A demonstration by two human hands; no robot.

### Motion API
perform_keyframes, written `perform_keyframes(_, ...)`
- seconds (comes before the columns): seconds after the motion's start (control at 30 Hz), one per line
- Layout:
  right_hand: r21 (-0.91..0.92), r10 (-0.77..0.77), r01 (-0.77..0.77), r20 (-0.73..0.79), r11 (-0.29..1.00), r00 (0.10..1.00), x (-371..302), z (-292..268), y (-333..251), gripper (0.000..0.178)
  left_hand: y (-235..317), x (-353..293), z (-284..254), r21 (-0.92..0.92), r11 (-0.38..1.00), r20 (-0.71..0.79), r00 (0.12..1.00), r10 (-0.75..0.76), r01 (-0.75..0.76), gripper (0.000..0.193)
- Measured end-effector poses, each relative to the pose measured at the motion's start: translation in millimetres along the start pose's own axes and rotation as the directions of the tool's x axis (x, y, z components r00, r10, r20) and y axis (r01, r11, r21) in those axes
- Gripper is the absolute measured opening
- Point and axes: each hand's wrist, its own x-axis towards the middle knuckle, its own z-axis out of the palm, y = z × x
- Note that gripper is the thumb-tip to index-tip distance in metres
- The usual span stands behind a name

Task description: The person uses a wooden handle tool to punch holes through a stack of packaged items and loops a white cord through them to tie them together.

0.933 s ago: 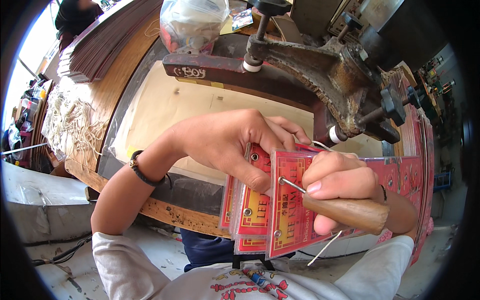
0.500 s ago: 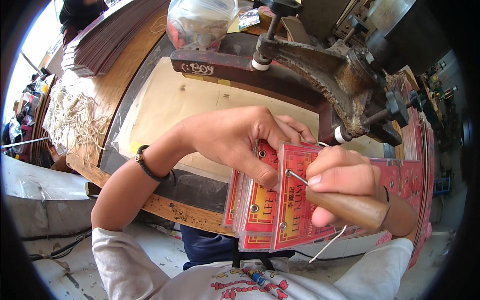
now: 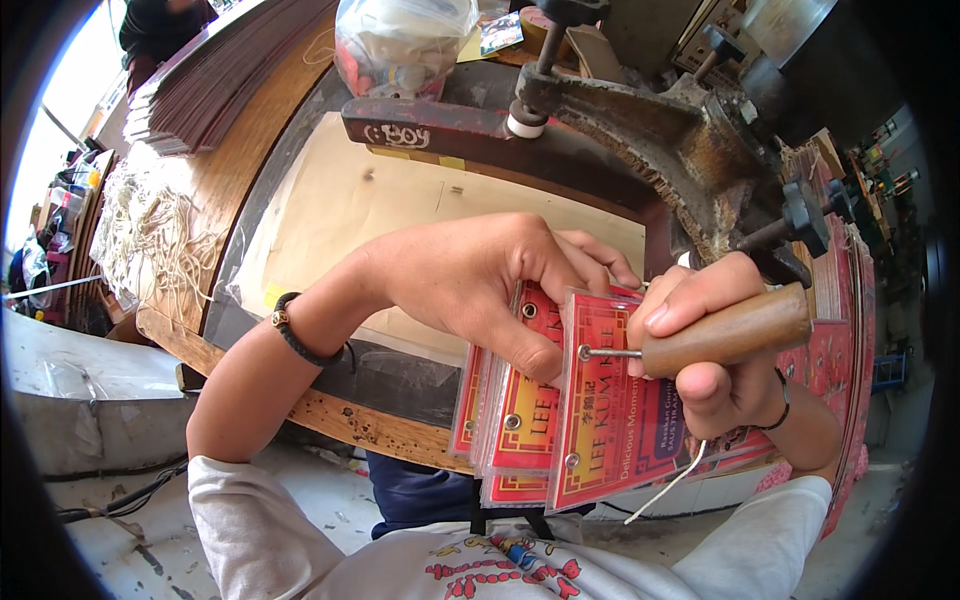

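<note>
Red and yellow, glossy, laminated: a fanned stack of cards [image 3: 560, 420] with metal eyelets near the corners, held upright just below both hands and in front of the chest. Left hand [image 3: 470, 275] clenched over the stack's top edge, thumb pressed down against the front card, fingers curled behind, wrist bent inward with a dark beaded bracelet [image 3: 295, 335] around it. Right hand [image 3: 715, 370] wrapped around the wooden handle of an awl [image 3: 725, 330], thumb lying along the top of the handle, thin metal shaft pointing left with its tip at an eyelet on the frontmost card. Pale string [image 3: 665, 485] dangling beneath the right hand, upper end lost behind the palm. Beyond the hands, a rusty cast-iron press [image 3: 640, 130] over a tan sheet [image 3: 340, 210] on the wooden bench [image 3: 250, 150]; far to the left of the left hand, a heap of cut strings [image 3: 150, 235]. Rear cards mostly covered by the front ones; fingers of the left hand hidden behind the stack; more red cards to the right cut off by the dark rim.
</note>
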Motion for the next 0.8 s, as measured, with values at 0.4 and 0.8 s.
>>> perform_keyframes(0.4,-0.23,0.057,-0.037,0.081,0.973,0.995,4,0,-7,0.031,-2,-2,0,0.024,0.999,-0.003,1.0,0.03,-0.03,0.012)
perform_keyframes(0.8,-0.209,0.041,-0.013,0.133,0.978,0.99,6,-3,-4,0.03,2,-2,1,0.009,1.0,-0.009,1.0,-0.008,0.008,0.013)
